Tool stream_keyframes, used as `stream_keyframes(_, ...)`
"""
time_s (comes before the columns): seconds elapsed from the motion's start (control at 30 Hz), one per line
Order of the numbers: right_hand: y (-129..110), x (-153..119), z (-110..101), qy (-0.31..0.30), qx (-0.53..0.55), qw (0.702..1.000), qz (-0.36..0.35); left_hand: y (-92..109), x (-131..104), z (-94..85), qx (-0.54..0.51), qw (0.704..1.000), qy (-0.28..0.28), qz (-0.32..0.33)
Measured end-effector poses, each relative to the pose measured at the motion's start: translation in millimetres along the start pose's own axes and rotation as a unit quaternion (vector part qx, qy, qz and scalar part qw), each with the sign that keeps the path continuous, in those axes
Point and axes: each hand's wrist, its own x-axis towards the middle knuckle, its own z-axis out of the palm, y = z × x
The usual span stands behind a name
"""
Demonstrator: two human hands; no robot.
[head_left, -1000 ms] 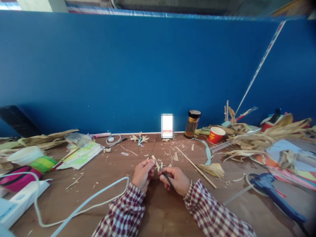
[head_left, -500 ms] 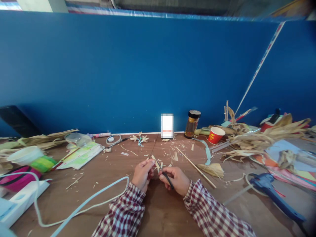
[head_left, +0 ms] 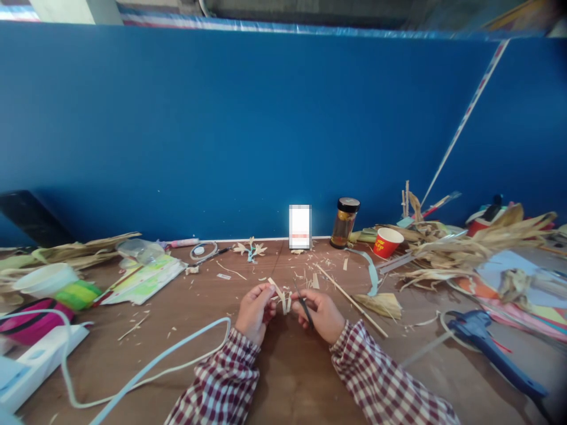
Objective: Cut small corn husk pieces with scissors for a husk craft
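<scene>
My left hand (head_left: 256,313) is closed, thumb and fingertips pinching a thin pale strip (head_left: 277,287) that looks like dried husk and slants down to the right. My right hand (head_left: 319,314) is wrapped round small dark scissors (head_left: 305,310), whose tips point up and to the left, a little to the right of the strip. Between the two hands, small pale pieces (head_left: 288,301) show close to the strip. Behind the hands, scraps and shavings lie scattered on the brown table (head_left: 274,366).
On the right are a glue gun (head_left: 491,348), dried husks (head_left: 443,251), a red paper cup (head_left: 388,242), a lidded jar (head_left: 345,223) and a long thin stick (head_left: 352,300). White cables (head_left: 177,345) and a power strip (head_left: 42,360) lie on the left. A blue partition (head_left: 266,130) stands behind.
My right hand and the scissors have moved slightly right, away from the strip. My left hand has shifted slightly left with the strip still pinched.
</scene>
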Motion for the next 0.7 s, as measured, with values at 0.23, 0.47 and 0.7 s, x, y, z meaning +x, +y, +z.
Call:
stream_keyframes(0.23, -8, -2, -29, 0.207, -0.305, 0.927, -0.067, 14, 7, -11.2, 0.097, 0.984, 0.078, 0.126)
stream_keyframes(0.47, -18, -4, -41, 0.235, -0.404, 0.884, -0.003, 26, 15, -32.3, 0.388, 0.884, 0.076, 0.251)
stream_keyframes(0.7, -16, -4, -44, 0.217, -0.472, 0.855, -0.001, 22, 20, -43.7, 0.509, 0.823, 0.058, 0.245)
